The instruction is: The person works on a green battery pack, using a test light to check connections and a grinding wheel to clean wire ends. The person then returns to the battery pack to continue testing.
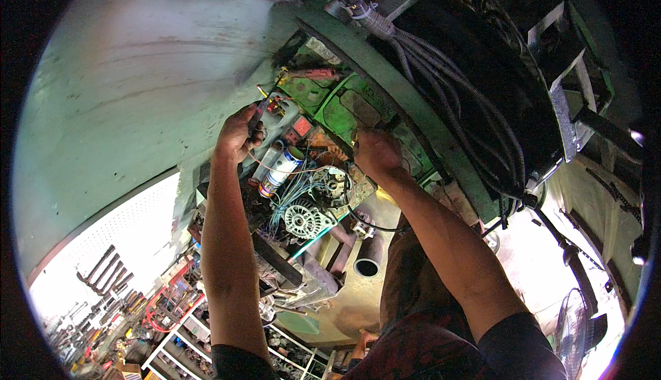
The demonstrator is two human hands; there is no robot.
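My left hand (pixel 239 135) is closed around a slim dark-handled tool (pixel 257 114), whose exact kind I cannot make out. Just beyond it are small red and yellow connectors (pixel 277 105). A thin pale wire (pixel 296 172) runs from beneath that hand toward the middle. My right hand (pixel 377 153) rests low over the green metal surface (pixel 342 115), fingers curled; whatever they hold is hidden. Between my forearms lie a spray can (pixel 281 172) with a blue and white label, a bundle of bluish wires (pixel 289 194) and a round slotted metal alternator housing (pixel 305 221).
A curved green frame rail (pixel 413 115) crosses beyond my right hand, with corrugated cable conduits (pixel 441 70) hanging over it. At left rises a large pale green panel (pixel 138 91). Below stand a metal pipe (pixel 367 267), wall-hung wrenches (pixel 107 272), a white parts rack (pixel 180 335) and a fan (pixel 571 328).
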